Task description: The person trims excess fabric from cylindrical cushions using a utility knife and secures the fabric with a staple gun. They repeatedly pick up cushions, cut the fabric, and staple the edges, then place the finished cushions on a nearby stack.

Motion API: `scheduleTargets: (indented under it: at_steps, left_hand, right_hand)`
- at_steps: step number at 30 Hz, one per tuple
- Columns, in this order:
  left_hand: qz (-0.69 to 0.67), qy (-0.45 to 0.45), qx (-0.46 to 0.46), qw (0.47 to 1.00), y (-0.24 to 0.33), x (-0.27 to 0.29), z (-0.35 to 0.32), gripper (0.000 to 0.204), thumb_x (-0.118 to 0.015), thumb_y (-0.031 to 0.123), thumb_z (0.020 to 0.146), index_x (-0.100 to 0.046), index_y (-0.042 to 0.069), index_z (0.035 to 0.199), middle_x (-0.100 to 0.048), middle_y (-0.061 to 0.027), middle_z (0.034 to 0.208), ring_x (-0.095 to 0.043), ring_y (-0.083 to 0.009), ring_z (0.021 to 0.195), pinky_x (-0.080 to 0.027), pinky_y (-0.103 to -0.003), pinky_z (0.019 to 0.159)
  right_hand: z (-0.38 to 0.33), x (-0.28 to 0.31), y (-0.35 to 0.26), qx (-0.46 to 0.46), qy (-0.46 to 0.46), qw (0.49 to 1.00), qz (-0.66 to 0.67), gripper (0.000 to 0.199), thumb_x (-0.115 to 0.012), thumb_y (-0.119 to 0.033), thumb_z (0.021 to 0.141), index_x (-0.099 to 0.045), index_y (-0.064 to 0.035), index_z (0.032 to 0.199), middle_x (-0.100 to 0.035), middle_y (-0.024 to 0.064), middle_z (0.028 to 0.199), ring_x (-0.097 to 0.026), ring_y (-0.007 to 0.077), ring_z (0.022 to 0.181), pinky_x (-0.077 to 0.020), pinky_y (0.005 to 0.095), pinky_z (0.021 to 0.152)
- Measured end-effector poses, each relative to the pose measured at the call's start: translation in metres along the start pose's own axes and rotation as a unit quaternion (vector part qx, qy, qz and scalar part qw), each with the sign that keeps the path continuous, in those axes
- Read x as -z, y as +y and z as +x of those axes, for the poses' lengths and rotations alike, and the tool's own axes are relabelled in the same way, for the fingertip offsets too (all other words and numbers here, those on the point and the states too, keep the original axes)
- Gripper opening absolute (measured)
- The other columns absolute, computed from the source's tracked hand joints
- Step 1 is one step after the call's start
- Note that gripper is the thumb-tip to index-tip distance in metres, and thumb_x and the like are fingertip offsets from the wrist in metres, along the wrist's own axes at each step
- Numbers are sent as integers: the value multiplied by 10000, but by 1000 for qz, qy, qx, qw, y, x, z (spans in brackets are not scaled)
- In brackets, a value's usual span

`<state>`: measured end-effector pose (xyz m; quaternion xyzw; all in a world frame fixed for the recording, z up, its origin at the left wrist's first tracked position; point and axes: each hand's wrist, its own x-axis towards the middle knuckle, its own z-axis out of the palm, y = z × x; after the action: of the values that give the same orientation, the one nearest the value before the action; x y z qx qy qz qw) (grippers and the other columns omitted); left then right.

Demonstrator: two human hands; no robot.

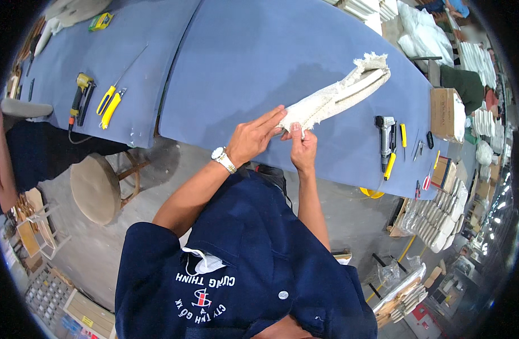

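A long, curved piece covered in cream fabric (327, 104) slants over the blue tabletop, its far end up and to the right. The cloth is frayed at both ends, and a pale strip shows along a fold in its far half. My left hand (256, 135), with a watch on the wrist, grips the near end from the left, fingers straight along the fabric. On the right of that same end, my right hand (302, 148) holds the piece with its thumb on top; its other fingers are mostly hidden underneath.
Right on the table lie a grey staple gun (386, 141), yellow-handled tools and a cardboard box (447, 114). Across a table seam (168, 79) at left are a yellow staple gun (81, 96), a screwdriver (107, 97) and a yellow cutter (111, 110). A round stool (94, 189) stands below; another person's arm (4, 169) shows.
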<state>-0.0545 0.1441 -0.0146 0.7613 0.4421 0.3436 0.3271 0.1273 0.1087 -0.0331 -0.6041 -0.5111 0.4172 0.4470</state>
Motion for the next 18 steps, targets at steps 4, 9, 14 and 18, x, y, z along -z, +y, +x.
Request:
scheduleTargets:
  at_steps: [4, 9, 14, 18]
  left_hand:
    - [48, 53, -58, 996, -6, -10, -1, 483, -715, 100, 899, -634, 145, 1373, -618, -37, 1426, -723, -258, 1053, -621, -352, 762]
    - [46, 40, -76, 995, -2, -13, -5, 516, -746, 145, 880, -628, 147, 1383, -629, -64, 1410, -709, -261, 1103, -614, -357, 821]
    - [-2, -13, -30, 999, 10, -22, -9, 681, -806, 193, 824, -551, 92, 1448, -612, -142, 1418, -639, -329, 1237, -554, -404, 994]
    - [-62, -68, -30, 995, 22, -42, -5, 731, -817, 156, 786, -541, 82, 1459, -523, -155, 1513, -477, -346, 1415, -377, -464, 1184]
  right_hand:
    - [5, -3, 8, 7, -7, 998, 59, 367, -521, -219, 1076, -685, 31, 864, -695, 70, 742, -643, 140, 706, -513, 304, 678]
    - [-8, 3, 20, -32, -10, 987, 155, 354, -559, -262, 1070, -694, 6, 882, -697, 47, 813, -642, 130, 744, -519, 293, 709]
    - [-30, 33, 26, -97, -39, 990, 92, 328, -577, -293, 1062, -691, -9, 945, -684, 23, 842, -624, 128, 832, -500, 308, 784]
    - [-55, 75, 47, -216, 10, 950, 225, 381, -530, -378, 1072, -687, -35, 1126, -703, 36, 1034, -636, 157, 920, -494, 313, 824]
